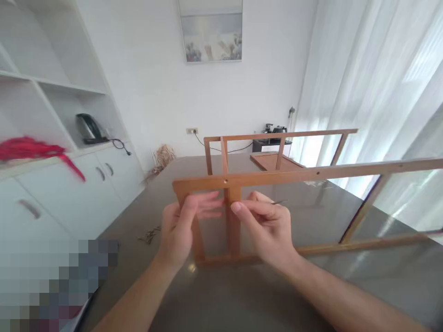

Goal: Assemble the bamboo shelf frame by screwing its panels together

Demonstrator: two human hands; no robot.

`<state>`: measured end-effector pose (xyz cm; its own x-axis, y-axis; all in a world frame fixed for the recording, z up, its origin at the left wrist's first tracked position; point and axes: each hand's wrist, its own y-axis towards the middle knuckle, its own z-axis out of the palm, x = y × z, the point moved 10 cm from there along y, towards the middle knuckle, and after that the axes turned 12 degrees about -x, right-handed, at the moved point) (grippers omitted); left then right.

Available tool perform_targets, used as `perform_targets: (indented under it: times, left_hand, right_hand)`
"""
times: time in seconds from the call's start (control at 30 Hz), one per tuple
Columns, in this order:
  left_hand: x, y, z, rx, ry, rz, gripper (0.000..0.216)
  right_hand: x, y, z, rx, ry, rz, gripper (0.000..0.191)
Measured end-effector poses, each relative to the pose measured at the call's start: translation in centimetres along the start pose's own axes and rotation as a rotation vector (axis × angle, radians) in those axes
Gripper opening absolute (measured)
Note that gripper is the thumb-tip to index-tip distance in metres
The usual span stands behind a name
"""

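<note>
From here I see the left hand [177,230] open, fingers blurred, beside the left post [198,242] of a wooden frame [277,177] standing on the table [221,299]; the right hand [268,223] pinches a thin metal piece [280,202] close to the next post [234,237]. I'd brace the frame against rocking there. Small loose fasteners [149,235] lie left. Farther left, a shelf unit [51,108] holds red cloth [31,148] and, beyond, a kettle [88,127], contents hidden.

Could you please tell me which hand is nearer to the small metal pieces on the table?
Left. The left hand is just to the right of the metal pieces; the right hand is farther right, by the wooden upright.
</note>
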<state>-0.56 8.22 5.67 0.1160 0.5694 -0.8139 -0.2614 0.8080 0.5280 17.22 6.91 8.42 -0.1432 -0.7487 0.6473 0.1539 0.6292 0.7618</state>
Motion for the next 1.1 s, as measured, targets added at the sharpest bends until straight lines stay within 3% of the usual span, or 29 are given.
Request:
perform_targets:
  times: [0.23,0.4,0.53,0.67,0.9,1.1]
  left_hand:
    - [0.3,-0.4,0.5,0.054,0.037,-0.031,0.027]
    - [1.8,-1.1,0.7,0.175,0.142,-0.12,0.028]
    - [2.4,-1.0,0.1,0.163,0.246,-0.115,0.024]
    - [1.3,-0.8,0.2,0.141,0.345,-0.032,0.02]
    - [-0.6,-1.5,0.8,0.226,0.197,0.05,0.022]
    - [-0.2,-2.1,0.3,0.29,0.109,0.01,0.034]
  right_hand:
    - [-1.4,-0.1,-0.3,0.013,0.027,0.061,0.017]
    - [-3.0,-1.1,0.2,0.168,-0.071,0.115,0.029]
    - [-3.5,-2.1,0.9,0.259,-0.108,0.127,0.029]
    - [-3.5,-2.3,1.0,0.24,-0.038,0.161,0.03]
    - [-2.2,-2.1,0.4,0.207,0.054,0.172,0.025]
    - [-2.2,-2.2,0.5,0.162,0.19,0.264,0.025]
